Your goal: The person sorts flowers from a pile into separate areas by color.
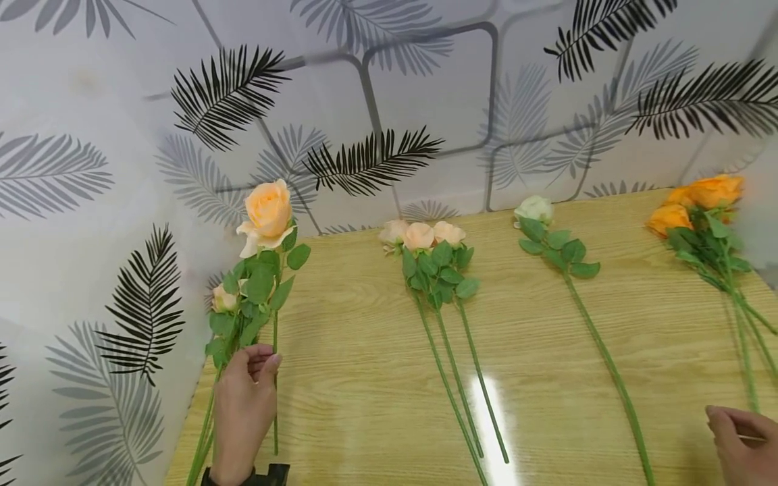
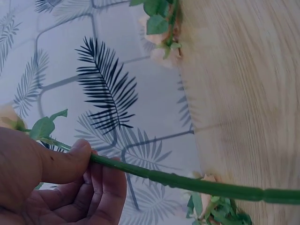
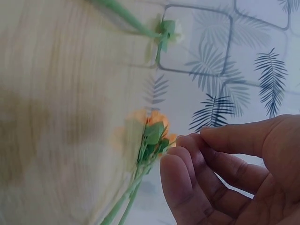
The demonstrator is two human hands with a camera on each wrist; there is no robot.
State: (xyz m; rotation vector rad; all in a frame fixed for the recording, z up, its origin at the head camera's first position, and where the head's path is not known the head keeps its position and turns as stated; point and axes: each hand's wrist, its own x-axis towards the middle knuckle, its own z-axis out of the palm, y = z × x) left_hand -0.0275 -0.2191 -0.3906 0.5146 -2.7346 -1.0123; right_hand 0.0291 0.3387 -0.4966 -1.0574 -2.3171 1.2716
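My left hand [image 1: 244, 398] pinches the green stem of a peach rose [image 1: 267, 210] between thumb and fingers, with the bloom upright above the hand. In the left wrist view the rose stem [image 2: 201, 184] runs from the pinch to the right. Behind the held rose lie other pale peach roses [image 1: 225, 299], partly hidden by it and by the hand. My right hand [image 1: 749, 447] is over the table's right front with loosely curled fingers and nothing seen in them. Nearest to it are the stems of the orange roses [image 1: 716, 192].
Three pale peach roses [image 1: 419, 236] lie side by side mid-table. A white rose [image 1: 535, 210] with a long curved stem lies right of them. The wooden table [image 1: 352, 378] meets a leaf-patterned wall covering [image 1: 437, 94] at its back and left.
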